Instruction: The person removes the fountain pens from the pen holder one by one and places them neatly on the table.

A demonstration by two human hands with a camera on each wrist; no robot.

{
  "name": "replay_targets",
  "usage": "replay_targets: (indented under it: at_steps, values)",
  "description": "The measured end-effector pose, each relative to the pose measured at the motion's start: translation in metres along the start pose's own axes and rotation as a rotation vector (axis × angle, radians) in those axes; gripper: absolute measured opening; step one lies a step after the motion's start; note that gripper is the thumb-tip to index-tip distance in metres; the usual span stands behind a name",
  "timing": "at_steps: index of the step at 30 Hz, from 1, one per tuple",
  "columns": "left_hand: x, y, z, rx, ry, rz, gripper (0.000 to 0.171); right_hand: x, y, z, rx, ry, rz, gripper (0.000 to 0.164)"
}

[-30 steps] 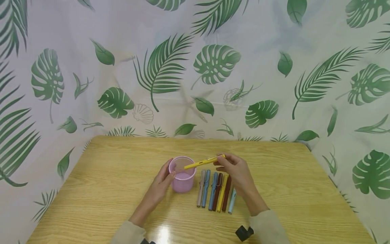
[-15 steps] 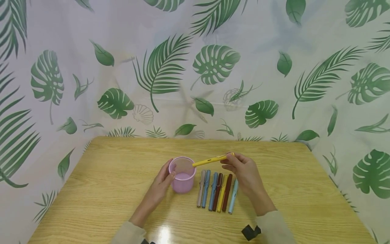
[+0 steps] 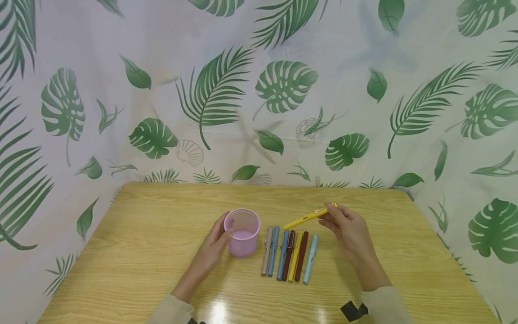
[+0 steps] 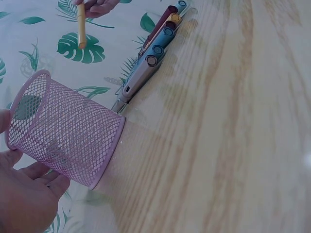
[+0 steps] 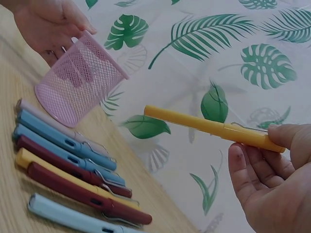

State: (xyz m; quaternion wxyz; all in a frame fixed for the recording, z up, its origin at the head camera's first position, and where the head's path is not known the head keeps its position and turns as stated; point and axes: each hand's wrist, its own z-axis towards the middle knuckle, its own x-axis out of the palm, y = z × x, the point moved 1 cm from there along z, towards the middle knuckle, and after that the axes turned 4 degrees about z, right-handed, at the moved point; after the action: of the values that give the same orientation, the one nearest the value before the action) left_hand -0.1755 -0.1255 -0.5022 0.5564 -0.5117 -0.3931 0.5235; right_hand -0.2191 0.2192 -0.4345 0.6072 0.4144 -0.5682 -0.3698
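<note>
My left hand (image 3: 211, 247) grips a pink mesh pen holder (image 3: 243, 245) by its side, thumb at the rim and fingers behind it; the holder stands upright on the table. In the left wrist view its mesh wall (image 4: 73, 128) shows nothing inside. My right hand (image 3: 351, 230) pinches a yellow pen (image 3: 309, 218) by its capped end, raised above the table and slanting down to the left. Between the hands lies a row of several pens: a greyish-pink pen (image 3: 267, 252), blue ones, dark red ones, another yellow pen (image 3: 295, 258) and a light blue pen (image 3: 311, 260).
The wooden table (image 3: 154, 234) runs back to a white curtain (image 3: 348, 103) printed with green leaves. A black strap piece (image 3: 354, 311) hangs by the right sleeve (image 3: 384, 303).
My right hand has moved right with the yellow pen, taking its tip away from over the pen holder's mouth to beyond the row of pens. The left hand and holder stay put.
</note>
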Motion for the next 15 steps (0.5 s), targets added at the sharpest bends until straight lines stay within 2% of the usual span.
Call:
replay_targets:
  at_steps: [6,15]
  values:
    - [0.000,0.000,0.000,-0.002,-0.002,0.005,0.059,-0.019,0.007,-0.005,-0.005,-0.013,0.013,0.015]
    - [0.000,-0.001,0.000,-0.003,-0.002,0.006,0.059,-0.039,0.015,-0.013,-0.001,-0.054,-0.028,0.017]
